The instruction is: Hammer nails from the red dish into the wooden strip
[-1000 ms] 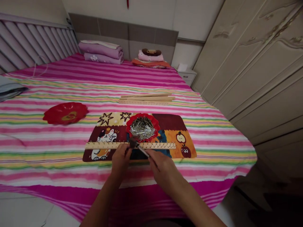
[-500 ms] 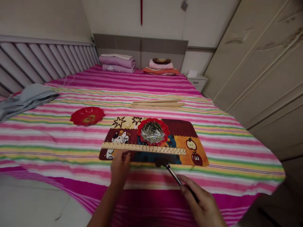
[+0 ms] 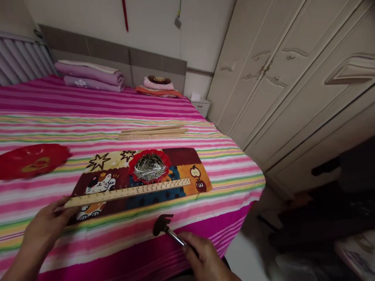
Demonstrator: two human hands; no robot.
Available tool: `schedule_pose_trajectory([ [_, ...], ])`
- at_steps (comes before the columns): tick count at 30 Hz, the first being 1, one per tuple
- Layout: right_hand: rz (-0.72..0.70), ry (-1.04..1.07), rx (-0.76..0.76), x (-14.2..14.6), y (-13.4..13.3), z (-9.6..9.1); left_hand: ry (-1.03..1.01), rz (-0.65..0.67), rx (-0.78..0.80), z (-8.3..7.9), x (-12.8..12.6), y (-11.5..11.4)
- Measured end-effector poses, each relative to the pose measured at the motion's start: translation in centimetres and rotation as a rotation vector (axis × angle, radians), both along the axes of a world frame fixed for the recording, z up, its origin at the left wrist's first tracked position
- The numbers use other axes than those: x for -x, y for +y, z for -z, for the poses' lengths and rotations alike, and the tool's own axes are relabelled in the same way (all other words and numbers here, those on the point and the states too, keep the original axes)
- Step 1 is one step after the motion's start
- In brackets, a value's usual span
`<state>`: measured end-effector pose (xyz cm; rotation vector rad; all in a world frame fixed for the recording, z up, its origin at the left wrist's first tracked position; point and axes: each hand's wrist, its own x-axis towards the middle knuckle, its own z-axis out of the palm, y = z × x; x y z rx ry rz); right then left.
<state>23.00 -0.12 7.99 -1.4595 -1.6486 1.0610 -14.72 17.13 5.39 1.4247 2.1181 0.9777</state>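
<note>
My left hand (image 3: 48, 224) pinches the left end of a long pale wooden strip (image 3: 123, 192), with a row of nails standing up along it. The strip lies across a patterned mat (image 3: 117, 205) with cat and apple pictures. In my right hand (image 3: 202, 253) is a claw hammer (image 3: 173, 235), gripped by its handle; its dark head hangs over the near edge of the bed, apart from the strip. Just behind the strip, a red scalloped dish (image 3: 166, 159) holds a heap of nails (image 3: 150, 167).
Several wooden strips (image 3: 152, 134) lie beyond the mat. A red plate (image 3: 17, 160) is at the left on the striped bedspread (image 3: 228, 164). Folded purple bedding (image 3: 90, 76) rests by the headboard (image 3: 84, 43). A wardrobe (image 3: 252, 89) stands along the right.
My view has swung to the right. My left hand has moved to the strip's left end and taken hold of it. The hammer stays in my right hand, now farther from the strip.
</note>
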Motion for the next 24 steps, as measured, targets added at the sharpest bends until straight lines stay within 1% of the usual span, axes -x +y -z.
schedule_pose_trajectory([
  [2,-0.006,0.001,0.007,0.1,-0.1,-0.2,-0.089,-0.034,0.091,-0.4,-1.3,-0.9],
  [4,-0.013,-0.004,0.016,0.2,-0.3,-0.4,-0.15,0.009,0.134,-0.9,-2.9,-1.7],
  [7,-0.043,-0.015,0.029,0.5,-0.5,-0.8,-0.016,0.02,0.171,-1.2,-5.3,-2.3],
  [9,-0.063,-0.012,0.029,0.7,-0.7,-0.8,0.076,0.036,0.168,-1.0,-6.5,-2.5],
  [11,-0.063,-0.007,0.024,0.8,-0.9,-0.8,0.096,0.084,0.145,-0.5,-7.4,-2.7],
  [13,-0.053,-0.009,0.023,0.8,-1.0,-0.7,0.107,0.127,0.094,0.0,-8.2,-3.0],
  [15,-0.055,-0.014,0.019,0.9,-1.1,-0.7,0.137,0.137,0.058,0.2,-9.0,-3.2],
  [19,-0.065,-0.015,0.013,1.1,-1.3,-0.6,0.187,0.142,0.067,0.1,-10.4,-3.1],
  [22,-0.052,-0.036,-0.007,1.3,-1.5,-0.5,0.188,0.159,0.046,0.3,-10.8,-2.9],
  [24,-0.041,-0.028,-0.019,1.2,-1.6,-0.3,0.163,0.174,0.032,0.7,-10.5,-3.0],
])
